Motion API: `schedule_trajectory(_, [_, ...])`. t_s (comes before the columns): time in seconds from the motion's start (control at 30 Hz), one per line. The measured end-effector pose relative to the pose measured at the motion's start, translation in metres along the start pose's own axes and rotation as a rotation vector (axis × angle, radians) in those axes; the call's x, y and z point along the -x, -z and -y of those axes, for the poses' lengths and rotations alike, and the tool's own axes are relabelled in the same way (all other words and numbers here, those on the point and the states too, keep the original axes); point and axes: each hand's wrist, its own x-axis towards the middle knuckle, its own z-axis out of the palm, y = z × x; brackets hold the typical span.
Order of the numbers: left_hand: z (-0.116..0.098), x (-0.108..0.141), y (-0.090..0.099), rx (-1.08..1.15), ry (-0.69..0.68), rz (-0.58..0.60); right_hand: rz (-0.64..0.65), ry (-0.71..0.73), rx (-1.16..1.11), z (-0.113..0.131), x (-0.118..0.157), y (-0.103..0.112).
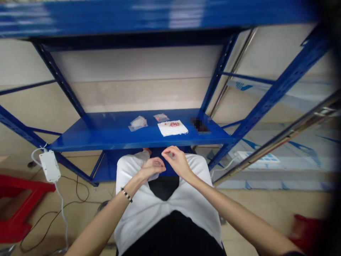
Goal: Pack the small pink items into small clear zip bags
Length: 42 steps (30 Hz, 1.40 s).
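Above my lap, my left hand [151, 168] is closed on a small clear plastic bag [153, 176], part of which hangs below the fingers. My right hand [177, 163] is just to its right, thumb and fingertips brought together in a pinch. Whatever those fingertips hold is too small to make out. On the blue shelf [112, 137] in front of me lies a white cloth [172, 131] with a little heap of pink bead-like pieces [173, 124]. Behind it rests a clear bag with pink pieces [161, 117]. Several flat clear bags [138, 123] are piled to the left.
A dark pixelated item [200, 125] lies at the shelf's right end. Blue uprights [266, 92] and a blue upper beam [119, 17] frame the space. A white power strip [50, 166] hangs at left, above cables and a red stool [21, 208]. A metal pole [277, 142] slants at right.
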Motion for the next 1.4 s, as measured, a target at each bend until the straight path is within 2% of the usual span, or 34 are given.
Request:
schedule_trajectory(0.07, [0.002, 0.002, -0.001, 0.006, -0.058, 0.061, -0.027, -0.055, -0.041, 0.007, 0.029, -0.001])
schedule_trajectory(0.13, [0.006, 0.0, 0.0, 0.012, -0.038, 0.105, -0.026, -0.087, -0.048, 0.004, 0.04, -0.001])
schedule_trajectory(0.3, [0.016, -0.012, 0.004, 0.001, 0.107, 0.112, 0.078, -0.071, -0.047, -0.016, 0.025, -0.01])
schedule_trajectory(0.47, [0.02, -0.006, -0.002, 0.135, 0.082, 0.108, 0.141, -0.072, -0.06, -0.015, 0.034, -0.02])
schedule_trajectory(0.57, [0.016, 0.004, -0.007, 0.267, 0.076, 0.146, 0.165, -0.019, -0.075, -0.009, 0.041, -0.017])
schedule_trajectory(0.67, [0.01, 0.009, -0.009, 0.331, 0.083, 0.188, 0.176, -0.031, -0.151, -0.006, 0.041, -0.012])
schedule_trajectory(0.77, [0.007, 0.007, -0.008, 0.267, 0.093, 0.218, 0.171, -0.097, -0.225, -0.005, 0.036, -0.009])
schedule_trajectory(0.87, [0.012, -0.002, -0.007, 0.013, 0.065, 0.199, 0.068, -0.153, -0.212, -0.012, 0.026, -0.006])
schedule_trajectory(0.93, [0.019, -0.008, -0.007, -0.162, -0.001, 0.154, -0.002, -0.139, -0.148, -0.025, 0.01, -0.002])
schedule_trajectory(1.0, [0.027, -0.012, -0.008, -0.244, -0.043, 0.127, -0.067, -0.081, -0.057, -0.043, -0.016, 0.005])
schedule_trajectory(1.13, [0.036, -0.004, -0.009, -0.387, -0.101, 0.048, -0.168, -0.005, 0.2, -0.078, -0.091, 0.023])
schedule_trajectory(1.2, [0.034, -0.001, -0.008, -0.419, -0.118, 0.018, -0.089, -0.059, 0.378, -0.09, -0.13, 0.029])
schedule_trajectory(1.27, [0.029, -0.003, -0.007, -0.373, -0.107, 0.042, 0.028, -0.137, 0.519, -0.098, -0.164, 0.031])
schedule_trajectory(1.33, [0.024, -0.01, -0.005, -0.274, -0.09, 0.074, 0.095, -0.189, 0.585, -0.103, -0.188, 0.031])
schedule_trajectory(1.4, [0.019, -0.017, -0.001, -0.182, -0.087, 0.053, 0.118, -0.207, 0.601, -0.108, -0.202, 0.03])
